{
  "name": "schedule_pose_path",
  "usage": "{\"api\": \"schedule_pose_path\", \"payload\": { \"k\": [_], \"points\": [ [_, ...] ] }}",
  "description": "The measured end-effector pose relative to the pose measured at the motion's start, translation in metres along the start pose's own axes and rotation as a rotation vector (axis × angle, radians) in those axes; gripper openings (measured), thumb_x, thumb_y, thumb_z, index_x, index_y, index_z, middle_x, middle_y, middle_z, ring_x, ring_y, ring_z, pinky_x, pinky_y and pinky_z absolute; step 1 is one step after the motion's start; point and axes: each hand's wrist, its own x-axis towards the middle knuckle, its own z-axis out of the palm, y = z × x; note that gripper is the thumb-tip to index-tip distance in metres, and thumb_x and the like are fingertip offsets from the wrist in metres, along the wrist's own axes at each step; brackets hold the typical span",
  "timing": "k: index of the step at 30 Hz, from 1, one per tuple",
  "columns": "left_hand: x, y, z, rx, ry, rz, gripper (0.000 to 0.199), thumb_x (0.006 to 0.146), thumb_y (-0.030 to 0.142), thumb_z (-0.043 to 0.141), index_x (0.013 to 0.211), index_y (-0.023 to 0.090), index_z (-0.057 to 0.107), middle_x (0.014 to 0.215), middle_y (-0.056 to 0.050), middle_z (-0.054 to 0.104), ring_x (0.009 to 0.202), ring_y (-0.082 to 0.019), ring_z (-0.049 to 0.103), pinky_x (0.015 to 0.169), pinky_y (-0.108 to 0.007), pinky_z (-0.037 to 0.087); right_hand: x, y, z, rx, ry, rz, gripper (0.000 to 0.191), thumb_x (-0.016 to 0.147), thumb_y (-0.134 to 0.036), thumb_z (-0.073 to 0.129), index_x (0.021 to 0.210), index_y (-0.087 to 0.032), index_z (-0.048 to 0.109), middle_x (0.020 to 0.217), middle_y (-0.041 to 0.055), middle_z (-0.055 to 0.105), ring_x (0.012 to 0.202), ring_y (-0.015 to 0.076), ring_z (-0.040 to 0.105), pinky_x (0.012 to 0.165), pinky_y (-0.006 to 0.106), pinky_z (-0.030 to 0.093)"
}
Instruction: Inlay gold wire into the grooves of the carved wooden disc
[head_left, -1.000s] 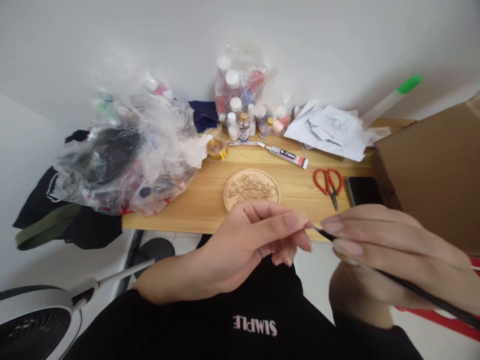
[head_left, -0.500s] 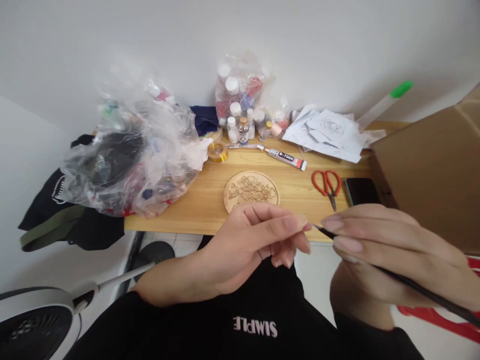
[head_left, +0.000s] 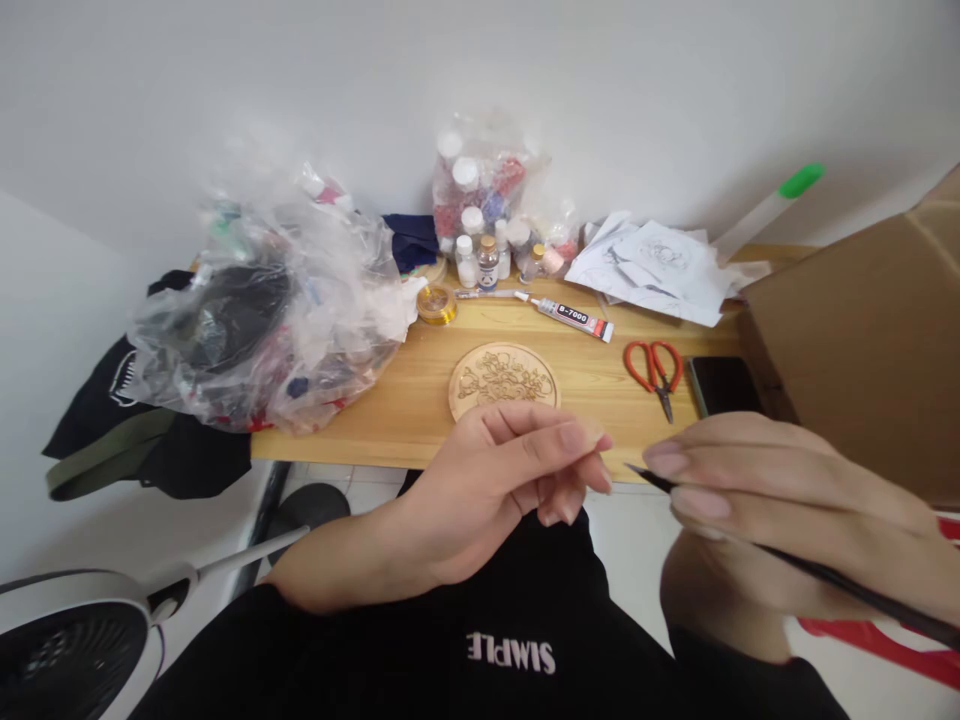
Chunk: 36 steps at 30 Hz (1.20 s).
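My left hand (head_left: 517, 460) is raised over the table's front edge, its thumb and index finger pinched together; whatever lies between the tips is too small to make out. In my right hand (head_left: 780, 500) is a thin black pointed tool (head_left: 832, 578), its tip aimed left at my left fingertips with a small gap between them. Just behind my left hand, a round wooden plaque (head_left: 504, 378) with a carved flower pattern lies flat on the wooden table (head_left: 420, 400), its front edge partly hidden by my fingers.
Plastic bags (head_left: 330, 290) fill the table's left. At the back stand small bottles (head_left: 487, 262), a gold wire spool (head_left: 436, 304), a glue tube (head_left: 574, 318) and papers (head_left: 652, 265). Red-handled scissors (head_left: 654, 372), a phone (head_left: 724, 385) and a cardboard box (head_left: 862, 340) are right.
My left fingertips have moved slightly left, away from the black tool's tip, so a gap now shows between them. My right hand has barely moved.
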Motion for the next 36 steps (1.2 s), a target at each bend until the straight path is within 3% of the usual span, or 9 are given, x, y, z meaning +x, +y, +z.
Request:
{"api": "schedule_pose_path", "payload": {
  "k": [4, 8, 13, 15, 17, 19, 21, 26, 36],
  "points": [
    [-0.001, 0.001, 0.000, -0.009, 0.005, 0.003, 0.013, 0.079, 0.022, 0.069, 0.070, 0.012, 0.069, 0.060, 0.002, 0.064, 0.047, 0.000, 0.052, 0.048, -0.009, 0.040, -0.003, 0.001, -0.003, -0.001, -0.081, -0.005, 0.015, 0.086, -0.016, 0.060, 0.099, -0.016, 0.067, 0.097, 0.0038, 0.072, 0.097, 0.0119, 0.067, 0.086, 0.019, 0.055],
    [-0.001, 0.001, 0.000, -0.009, 0.004, 0.004, 0.013, 0.079, 0.021, 0.068, 0.070, 0.012, 0.069, 0.060, 0.003, 0.064, 0.047, 0.000, 0.052, 0.048, -0.009, 0.040, -0.002, 0.001, -0.008, -0.020, -0.011, 0.043, 0.015, 0.083, -0.015, 0.062, 0.096, -0.018, 0.069, 0.095, 0.0035, 0.073, 0.090, 0.0155, 0.070, 0.080, 0.023, 0.059],
    [-0.001, -0.001, -0.001, -0.001, -0.024, -0.007, 0.012, 0.080, 0.021, 0.067, 0.073, 0.012, 0.070, 0.060, 0.002, 0.064, 0.047, 0.000, 0.052, 0.047, -0.010, 0.039, 0.005, 0.003, -0.012, -0.030, -0.212, -0.104, 0.028, 0.074, -0.013, 0.072, 0.102, -0.014, 0.067, 0.100, 0.0046, 0.073, 0.094, 0.0166, 0.069, 0.082, 0.022, 0.059],
    [-0.001, -0.002, -0.001, 0.004, -0.032, -0.009, 0.011, 0.080, 0.022, 0.068, 0.074, 0.013, 0.070, 0.060, 0.002, 0.064, 0.047, 0.000, 0.051, 0.047, -0.010, 0.038, 0.007, 0.004, -0.011, -0.061, -0.001, 0.001, 0.018, 0.080, -0.013, 0.067, 0.097, -0.019, 0.067, 0.093, 0.0015, 0.074, 0.088, 0.0158, 0.070, 0.079, 0.024, 0.060],
    [-0.001, -0.003, -0.001, 0.012, -0.034, -0.010, 0.012, 0.080, 0.023, 0.068, 0.073, 0.014, 0.070, 0.060, 0.002, 0.063, 0.047, -0.001, 0.051, 0.047, -0.011, 0.037, 0.007, 0.005, -0.011, -0.087, 0.046, 0.029, 0.015, 0.083, -0.015, 0.063, 0.097, -0.020, 0.067, 0.092, 0.0018, 0.074, 0.087, 0.0160, 0.070, 0.079, 0.025, 0.060],
    [-0.001, -0.003, 0.000, 0.020, -0.031, -0.009, 0.012, 0.080, 0.024, 0.068, 0.073, 0.014, 0.070, 0.060, 0.002, 0.063, 0.047, -0.001, 0.051, 0.047, -0.011, 0.037, 0.007, 0.008, -0.014, -0.079, -0.193, -0.093, 0.025, 0.080, -0.013, 0.067, 0.104, -0.018, 0.066, 0.098, 0.0034, 0.073, 0.090, 0.0163, 0.070, 0.079, 0.023, 0.060],
    [-0.001, -0.002, 0.000, 0.027, -0.024, -0.009, 0.012, 0.079, 0.024, 0.068, 0.073, 0.015, 0.071, 0.060, 0.002, 0.063, 0.048, -0.001, 0.050, 0.047, -0.012, 0.036, 0.007, 0.008, -0.016, -0.066, -0.239, -0.121, 0.025, 0.080, -0.012, 0.066, 0.105, -0.015, 0.066, 0.100, 0.0055, 0.073, 0.095, 0.0164, 0.069, 0.083, 0.021, 0.058],
    [0.000, -0.002, 0.000, 0.046, 0.000, 0.002, 0.012, 0.079, 0.024, 0.068, 0.072, 0.015, 0.070, 0.060, 0.002, 0.064, 0.047, -0.001, 0.050, 0.047, -0.012, 0.036, 0.000, 0.003, -0.005, -0.057, -0.024, 0.029, 0.014, 0.085, -0.015, 0.061, 0.098, -0.015, 0.067, 0.096, 0.0047, 0.073, 0.098, 0.0131, 0.067, 0.090, 0.019, 0.054],
    [0.001, -0.003, -0.002, 0.058, -0.006, 0.018, 0.012, 0.078, 0.026, 0.069, 0.072, 0.015, 0.070, 0.060, 0.002, 0.064, 0.047, -0.001, 0.049, 0.047, -0.014, 0.034, -0.004, 0.003, 0.000, -0.021, 0.013, 0.046, 0.014, 0.084, -0.014, 0.062, 0.095, -0.019, 0.069, 0.094, 0.0030, 0.074, 0.088, 0.0163, 0.069, 0.077, 0.028, 0.060]
  ]
}}
